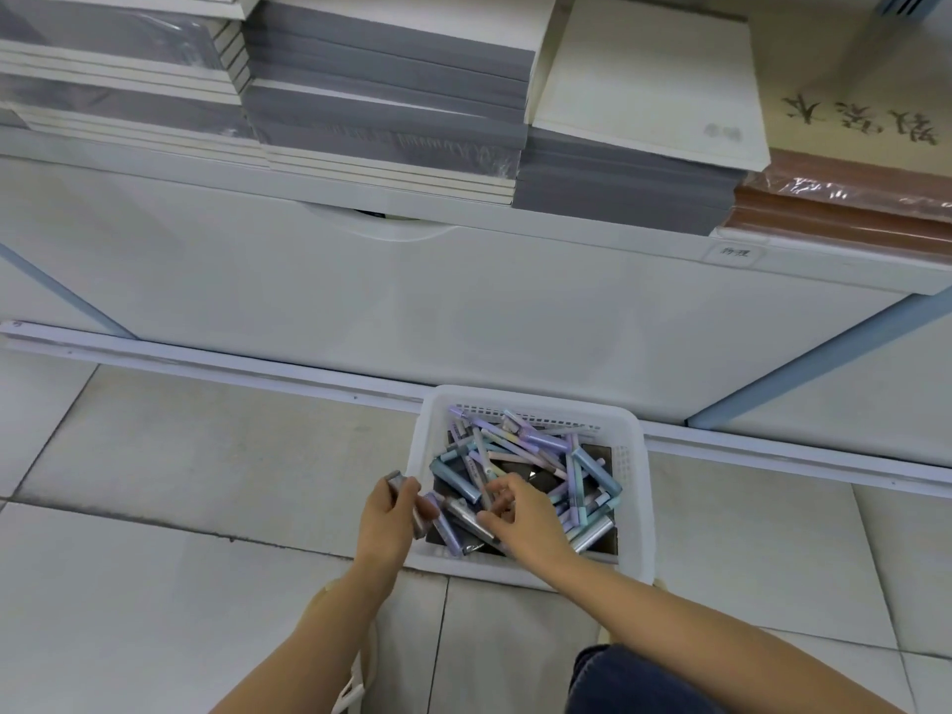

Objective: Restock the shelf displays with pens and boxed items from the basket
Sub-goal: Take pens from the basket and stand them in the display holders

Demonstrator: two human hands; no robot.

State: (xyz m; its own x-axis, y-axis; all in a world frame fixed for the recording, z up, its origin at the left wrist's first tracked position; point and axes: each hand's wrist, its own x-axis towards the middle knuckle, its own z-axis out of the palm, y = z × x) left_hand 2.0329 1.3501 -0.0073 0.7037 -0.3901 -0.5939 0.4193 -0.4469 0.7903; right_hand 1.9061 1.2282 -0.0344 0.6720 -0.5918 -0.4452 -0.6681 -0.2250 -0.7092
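A white plastic basket sits on the tiled floor against the base of the shelf unit. Inside lie several pens in purple, blue and grey, over dark boxed items. My left hand hovers at the basket's left rim and grips a small bunch of grey pens. My right hand reaches into the basket's near side, its curled fingers closing on a grey pen in the pile.
The white shelf front rises behind the basket. On it stand stacks of grey and white notebooks and brown ones at the right. My knee in blue denim is at the bottom right.
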